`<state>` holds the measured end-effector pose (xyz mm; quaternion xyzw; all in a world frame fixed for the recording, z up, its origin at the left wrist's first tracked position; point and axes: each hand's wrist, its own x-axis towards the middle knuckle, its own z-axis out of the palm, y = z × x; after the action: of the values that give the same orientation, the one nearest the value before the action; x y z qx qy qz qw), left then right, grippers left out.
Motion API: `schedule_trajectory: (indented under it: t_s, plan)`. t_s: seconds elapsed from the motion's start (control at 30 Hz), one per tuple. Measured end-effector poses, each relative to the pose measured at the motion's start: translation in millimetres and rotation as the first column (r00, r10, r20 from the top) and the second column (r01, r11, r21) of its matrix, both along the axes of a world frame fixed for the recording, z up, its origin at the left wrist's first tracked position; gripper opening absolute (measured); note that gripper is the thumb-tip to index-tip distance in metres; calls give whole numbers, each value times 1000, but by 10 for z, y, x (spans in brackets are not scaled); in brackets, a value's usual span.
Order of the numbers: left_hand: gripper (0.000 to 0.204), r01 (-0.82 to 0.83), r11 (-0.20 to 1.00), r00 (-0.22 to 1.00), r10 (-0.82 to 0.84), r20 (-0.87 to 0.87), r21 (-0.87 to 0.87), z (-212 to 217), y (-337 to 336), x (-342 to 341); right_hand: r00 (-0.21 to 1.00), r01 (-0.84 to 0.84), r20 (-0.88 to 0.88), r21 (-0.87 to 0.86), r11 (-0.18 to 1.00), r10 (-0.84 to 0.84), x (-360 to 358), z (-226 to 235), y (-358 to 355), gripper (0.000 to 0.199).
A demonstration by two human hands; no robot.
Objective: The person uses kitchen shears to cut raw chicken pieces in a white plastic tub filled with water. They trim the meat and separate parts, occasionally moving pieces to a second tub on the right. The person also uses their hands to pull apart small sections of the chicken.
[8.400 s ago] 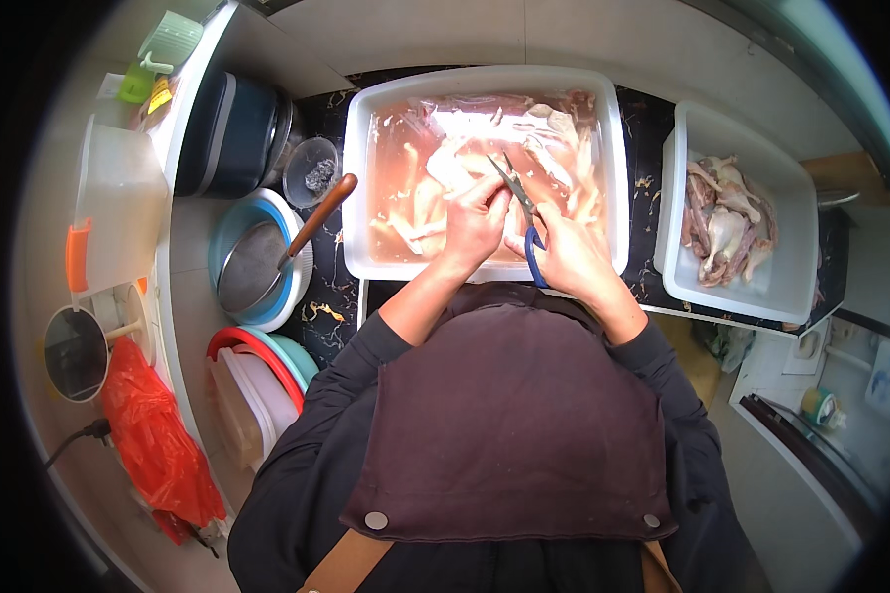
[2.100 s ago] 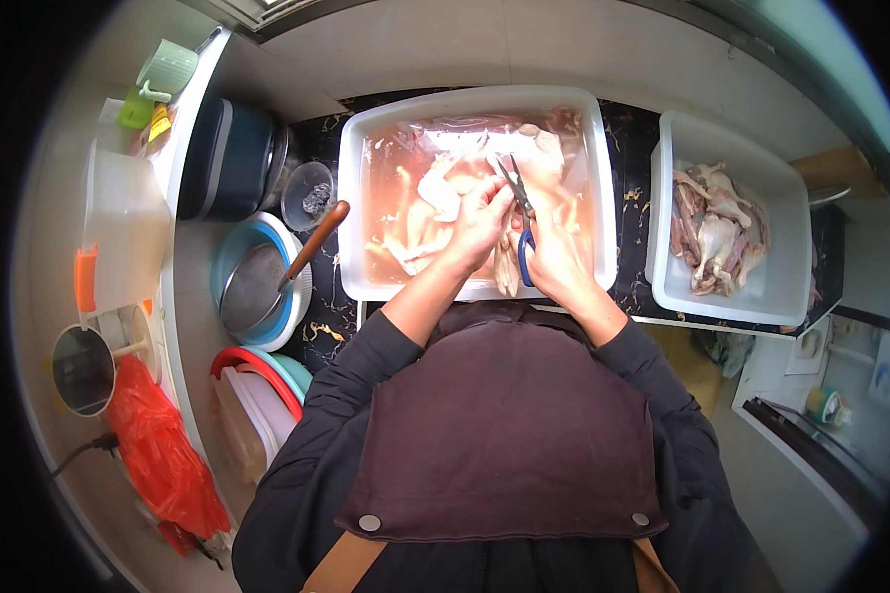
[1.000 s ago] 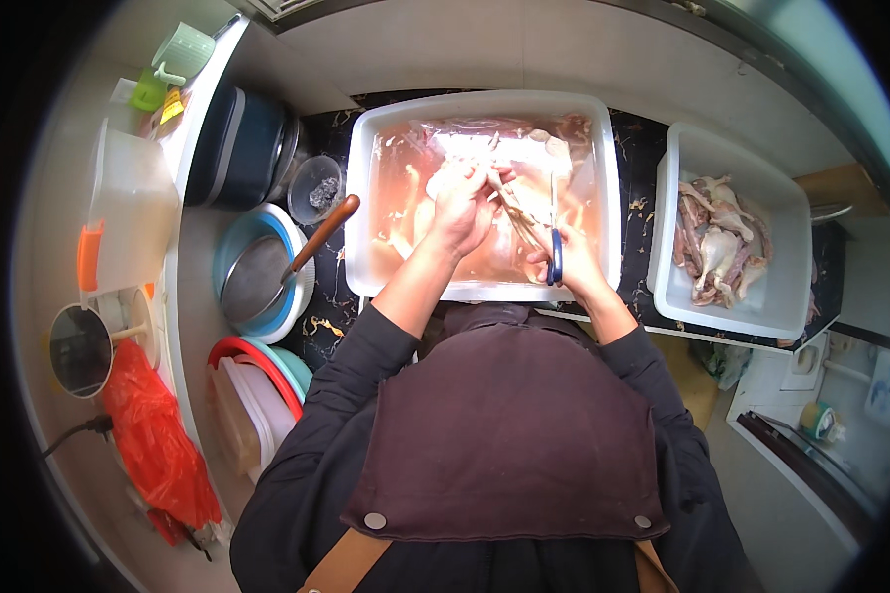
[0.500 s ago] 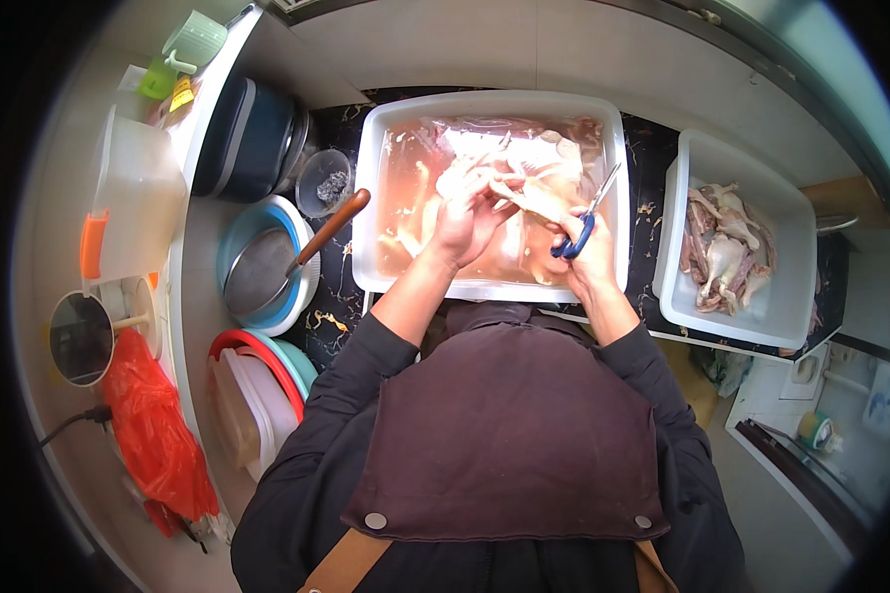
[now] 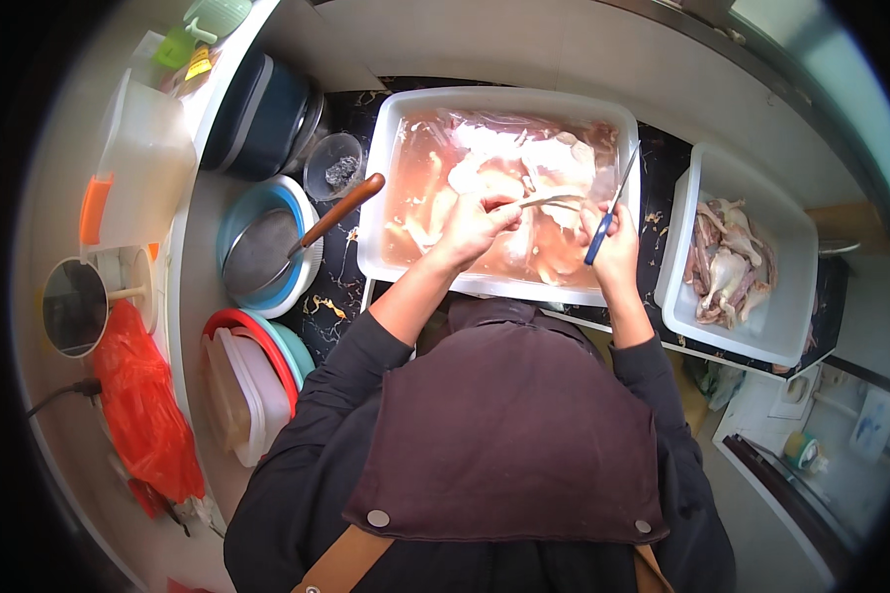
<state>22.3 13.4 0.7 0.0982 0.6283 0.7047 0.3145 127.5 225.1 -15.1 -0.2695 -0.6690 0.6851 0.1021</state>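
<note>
While the tub [image 5: 504,99] sits beneath, I pinch poultry [image 5: 552,198].
My left hand [image 5: 475,228] holds one end; my right hand [image 5: 615,252] grips scissors [image 5: 600,238].

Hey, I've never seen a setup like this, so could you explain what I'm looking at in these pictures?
There is no machine doing the work, just a person's two bare hands. Every picture comes from a wide fisheye camera worn on their head, looking down, so straight edges bend near the rim. The left hand pinches a pale poultry piece over a large white tub of pinkish liquid and more pieces. The right hand holds blue-handled scissors. To the right, a smaller white tub on the dark counter contains more raw pieces. On the left is a brown-handled sieve.
</note>
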Motion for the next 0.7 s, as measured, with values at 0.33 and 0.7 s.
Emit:
schedule_trajectory:
  t_s: [0.33, 0.7]
  plan:
    - [17, -351, 934, 754, 242, -610, -63, -90, 67, -57, 801, -506, 157, -336, 794, 577, 377, 554, -233, 33]
    - [17, -333, 941, 699, 205, -686, -58, 10, 94, 52, 766, -562, 125, -347, 751, 631, 345, 555, -330, 30]
